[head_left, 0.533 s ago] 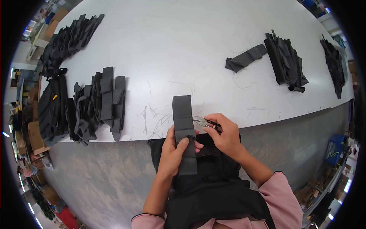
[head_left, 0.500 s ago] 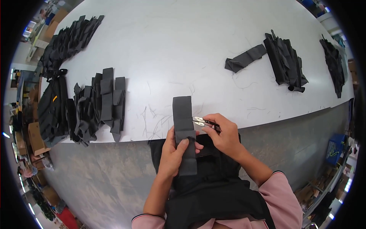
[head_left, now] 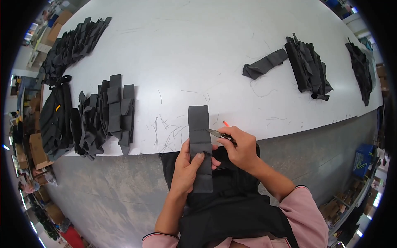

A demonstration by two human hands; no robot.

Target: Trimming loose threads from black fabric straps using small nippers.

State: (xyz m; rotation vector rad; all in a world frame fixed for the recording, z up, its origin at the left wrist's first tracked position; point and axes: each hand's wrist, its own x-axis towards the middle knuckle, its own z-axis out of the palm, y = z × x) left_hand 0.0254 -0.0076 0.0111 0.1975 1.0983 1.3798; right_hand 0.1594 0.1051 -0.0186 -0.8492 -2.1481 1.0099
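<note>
My left hand (head_left: 186,169) grips a long dark grey fabric strip (head_left: 199,120) crossed by several seams, thumb on top and fingertips showing past its right edge. The strip's upper part lies over the table's near edge, and its lower end hangs over my black apron. Closed around a pair of small thread snips (head_left: 221,135), my right hand (head_left: 242,149) is just right of the strip. The pointed blades reach the strip's right edge beside a seam. A small orange-red tip (head_left: 226,123) shows above my right fingers; what it belongs to I cannot tell.
Loose thread ends (head_left: 169,128) lie on the white table (head_left: 186,53). Bundles of similar dark strips sit at left (head_left: 109,111), far left (head_left: 76,47), right (head_left: 308,68) and far right (head_left: 360,72). One folded strip (head_left: 265,64) lies apart. A black bag-like piece (head_left: 58,113) rests at the left edge.
The snips' blades look closer together and have shifted slightly down against the strip's edge. The orange-red tip now shows by my right hand. My left hand keeps its hold.
</note>
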